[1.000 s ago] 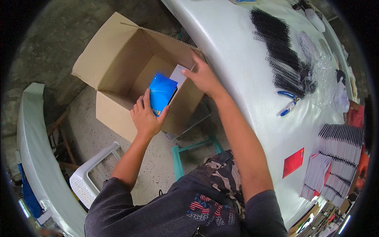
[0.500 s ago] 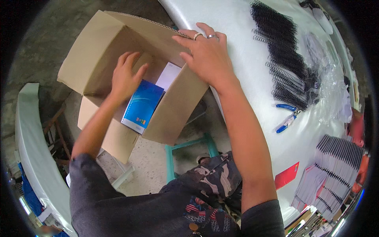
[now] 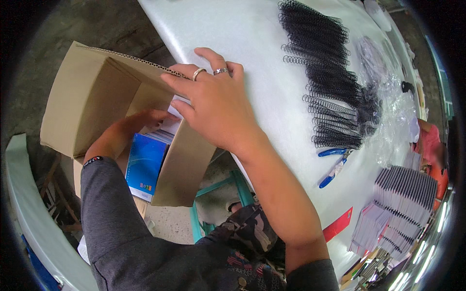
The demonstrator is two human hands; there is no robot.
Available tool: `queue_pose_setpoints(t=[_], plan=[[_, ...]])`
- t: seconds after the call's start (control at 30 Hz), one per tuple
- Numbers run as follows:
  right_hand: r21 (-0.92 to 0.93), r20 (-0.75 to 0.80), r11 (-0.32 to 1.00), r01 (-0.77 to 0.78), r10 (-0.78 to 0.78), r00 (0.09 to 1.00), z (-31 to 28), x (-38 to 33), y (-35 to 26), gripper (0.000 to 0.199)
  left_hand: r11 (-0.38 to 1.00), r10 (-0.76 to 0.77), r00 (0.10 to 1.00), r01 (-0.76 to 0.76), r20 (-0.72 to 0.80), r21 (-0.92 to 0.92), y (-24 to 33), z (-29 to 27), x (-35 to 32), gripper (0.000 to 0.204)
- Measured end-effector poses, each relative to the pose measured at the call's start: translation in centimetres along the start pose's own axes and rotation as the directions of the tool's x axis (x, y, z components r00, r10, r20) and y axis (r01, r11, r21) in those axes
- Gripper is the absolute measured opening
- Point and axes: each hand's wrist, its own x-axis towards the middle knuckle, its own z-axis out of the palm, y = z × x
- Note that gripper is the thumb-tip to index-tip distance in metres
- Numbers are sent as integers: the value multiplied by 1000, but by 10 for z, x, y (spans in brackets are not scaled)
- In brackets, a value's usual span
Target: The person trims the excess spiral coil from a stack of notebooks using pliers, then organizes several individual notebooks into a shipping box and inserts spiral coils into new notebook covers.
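An open brown cardboard box (image 3: 182, 167) stands tilted in front of me, left of the table. My left hand (image 3: 156, 118) is down inside it, fingertips at a white-covered notebook or pad (image 3: 171, 122); shade and the box wall partly hide the fingers, so their grip is unclear. Beside that wrist lies a blue-covered notebook (image 3: 146, 162), on top of a stack whose page edges show behind it. My right hand (image 3: 213, 99), with two rings, holds the box's right-hand wall near its far corner, thumb on the inner side, other fingers over the edge.
On the white-covered table (image 3: 272, 116) lie black spiral binding coils (image 3: 325, 72), blue-handled pliers (image 3: 333, 167), clear plastic wrap (image 3: 395, 121), a red card or booklet (image 3: 338, 224) and stacked spiral-bound notebooks (image 3: 405, 194). A green stool (image 3: 238, 186) is below the box. Another person (image 3: 427, 145) is at far right.
My left hand has gone deeper into the box, to the white notebook. The view has shifted, so the box sits lower and further left. My right hand stays on the box wall.
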Motion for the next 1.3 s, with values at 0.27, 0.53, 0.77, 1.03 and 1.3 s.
queue_pose_setpoints(t=[0.27, 0.53, 0.77, 1.03, 1.3], plan=[[5, 2, 1000, 14, -14, 1000, 1, 3, -5, 38, 870, 481, 852, -493, 204, 7, -38, -15, 16, 51], [26, -12, 999, 31, -31, 999, 2, 2, -8, 38, 906, 340, 923, -271, 177, -325, -7, 7, -34, 49], [29, -38, 999, 35, -34, 999, 3, 2, -3, 34, 406, 822, 520, -820, 232, 403, -35, -11, -16, 57], [21, -45, 1000, 4, -3, 999, 3, 1, 1, 30, 874, 484, 868, -486, 115, -8, 9, 12, -50, 50], [23, -115, 998, 50, -47, 992, 8, 0, -2, 29, 840, 426, 904, -387, 22, -380, -41, -47, -52, 48]])
